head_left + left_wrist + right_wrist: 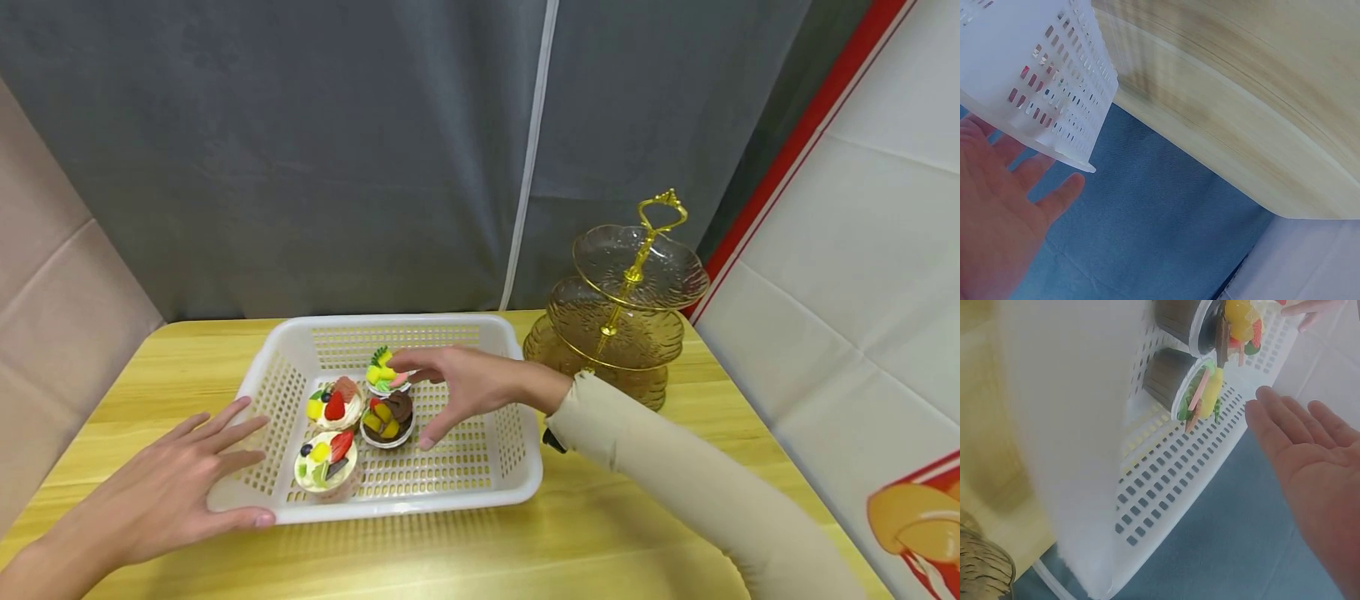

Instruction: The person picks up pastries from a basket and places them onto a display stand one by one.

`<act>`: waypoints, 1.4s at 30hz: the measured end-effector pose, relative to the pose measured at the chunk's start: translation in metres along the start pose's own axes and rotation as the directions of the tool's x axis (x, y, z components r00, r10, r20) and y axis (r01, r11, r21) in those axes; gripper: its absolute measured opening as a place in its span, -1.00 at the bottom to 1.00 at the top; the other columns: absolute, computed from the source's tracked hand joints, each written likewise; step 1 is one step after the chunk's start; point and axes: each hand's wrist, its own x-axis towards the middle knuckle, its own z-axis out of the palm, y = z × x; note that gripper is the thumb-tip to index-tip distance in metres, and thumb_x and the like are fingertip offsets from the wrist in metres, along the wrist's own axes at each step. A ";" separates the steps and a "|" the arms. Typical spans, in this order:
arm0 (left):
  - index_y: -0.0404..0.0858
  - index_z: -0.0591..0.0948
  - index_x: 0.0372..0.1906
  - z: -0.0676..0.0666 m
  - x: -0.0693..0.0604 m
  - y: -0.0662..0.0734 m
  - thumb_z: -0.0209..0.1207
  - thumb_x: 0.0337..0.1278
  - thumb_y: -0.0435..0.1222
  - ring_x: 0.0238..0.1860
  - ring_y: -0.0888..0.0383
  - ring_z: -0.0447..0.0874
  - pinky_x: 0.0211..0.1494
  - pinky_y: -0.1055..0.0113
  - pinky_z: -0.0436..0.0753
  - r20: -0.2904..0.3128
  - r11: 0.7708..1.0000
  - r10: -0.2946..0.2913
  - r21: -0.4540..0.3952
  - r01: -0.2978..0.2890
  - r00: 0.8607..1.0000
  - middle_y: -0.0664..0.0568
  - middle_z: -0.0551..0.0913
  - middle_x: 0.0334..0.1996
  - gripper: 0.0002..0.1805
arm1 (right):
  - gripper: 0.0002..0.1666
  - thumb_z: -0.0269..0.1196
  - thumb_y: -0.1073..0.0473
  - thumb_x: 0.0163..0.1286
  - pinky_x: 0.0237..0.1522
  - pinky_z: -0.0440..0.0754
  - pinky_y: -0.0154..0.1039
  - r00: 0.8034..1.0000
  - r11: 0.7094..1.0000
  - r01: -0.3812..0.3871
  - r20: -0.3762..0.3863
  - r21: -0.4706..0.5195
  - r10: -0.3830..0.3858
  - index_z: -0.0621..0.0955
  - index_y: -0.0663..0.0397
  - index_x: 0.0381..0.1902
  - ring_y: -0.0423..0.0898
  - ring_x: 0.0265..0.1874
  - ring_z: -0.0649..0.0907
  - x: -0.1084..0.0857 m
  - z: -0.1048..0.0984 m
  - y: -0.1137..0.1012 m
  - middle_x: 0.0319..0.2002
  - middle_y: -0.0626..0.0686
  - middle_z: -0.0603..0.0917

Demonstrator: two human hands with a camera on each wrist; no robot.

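A white plastic basket [465, 500] holds several toy cupcakes topped with fruit. A chocolate one [397, 406] is in front of a cupcake with yellow and green pieces [378, 375]. To their left sit two cream cupcakes, a rear one [347, 417] and a front one [311, 475], both with strawberry pieces. My left hand [183, 483] lies at the basket's left end, fingers spread, thumb by the front rim. Over the basket hovers my right hand [468, 383], thumb and fingers apart with nothing between them, just right of the cupcakes; in the right wrist view the palm shows bare.
A three-tier stand of amber glass plates [667, 333] with a gold handle [663, 200] stands right of the basket, behind my right forearm. The wooden table [480, 558] meets a grey curtain [337, 167] at the back. Pale panels [862, 250] flank both sides.
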 end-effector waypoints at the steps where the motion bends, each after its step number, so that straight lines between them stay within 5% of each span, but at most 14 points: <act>1: -0.12 0.78 -0.18 0.000 0.000 0.000 0.24 -0.21 0.46 0.40 -0.14 0.31 0.13 -0.13 0.36 0.002 1.000 0.000 0.000 0.000 1.000 -0.10 0.59 0.21 -0.23 | 0.18 0.61 0.11 -0.01 0.35 0.35 -0.24 1.000 1.000 -0.001 0.002 0.000 0.001 0.23 0.21 0.49 0.06 0.35 0.46 0.002 0.001 0.000 0.46 0.18 0.30; 19: -0.12 0.78 -0.16 0.000 0.000 -0.001 0.23 -0.20 0.46 0.38 -0.18 0.33 0.14 -0.11 0.37 -0.003 1.000 0.009 0.005 -0.009 1.000 -0.10 0.59 0.21 -0.22 | 0.20 0.62 0.10 -0.03 0.36 0.35 -0.21 0.995 0.996 -0.075 0.057 -0.056 0.078 0.24 0.23 0.48 0.06 0.36 0.44 0.021 0.003 -0.002 0.46 0.20 0.31; 28: -0.13 0.78 -0.15 0.001 0.000 -0.001 0.24 -0.18 0.45 0.40 -0.17 0.32 0.22 -0.13 0.33 -0.008 1.000 0.014 0.002 -0.014 1.000 -0.10 0.58 0.22 -0.22 | 0.20 0.63 0.04 -0.03 0.29 0.37 -0.37 0.990 0.989 -0.113 0.072 -0.098 0.121 0.26 0.17 0.48 0.00 0.35 0.46 0.029 0.006 -0.003 0.44 0.12 0.35; 32: -0.14 0.78 -0.15 0.002 0.000 0.000 0.24 -0.18 0.44 0.39 -0.16 0.32 0.55 0.09 -0.11 -0.026 1.000 0.028 0.006 -0.028 0.999 -0.10 0.58 0.21 -0.23 | 0.20 0.63 0.03 -0.05 0.27 0.39 -0.37 0.990 0.988 -0.114 0.074 -0.105 0.122 0.28 0.18 0.47 0.02 0.33 0.48 0.033 0.009 -0.002 0.42 0.12 0.36; 35: -0.14 0.78 -0.16 0.002 0.000 -0.001 0.25 -0.18 0.44 0.39 -0.16 0.32 0.45 0.48 -0.44 -0.035 0.999 0.039 0.011 -0.039 0.999 -0.11 0.59 0.20 -0.23 | 0.20 0.64 0.05 -0.06 0.30 0.39 -0.32 0.989 0.986 -0.121 0.075 -0.112 0.130 0.29 0.18 0.47 0.03 0.34 0.47 0.035 0.011 -0.001 0.41 0.12 0.37; 42: -0.14 0.78 -0.18 0.001 0.001 0.000 0.24 -0.18 0.45 0.40 -0.15 0.32 0.50 0.43 -0.37 -0.036 0.999 0.039 0.013 -0.039 0.999 -0.11 0.59 0.20 -0.24 | 0.16 0.63 0.06 -0.04 0.35 0.36 -0.17 0.984 0.980 -0.146 0.087 -0.133 0.158 0.30 0.18 0.46 0.03 0.36 0.44 0.039 0.011 0.002 0.40 0.14 0.40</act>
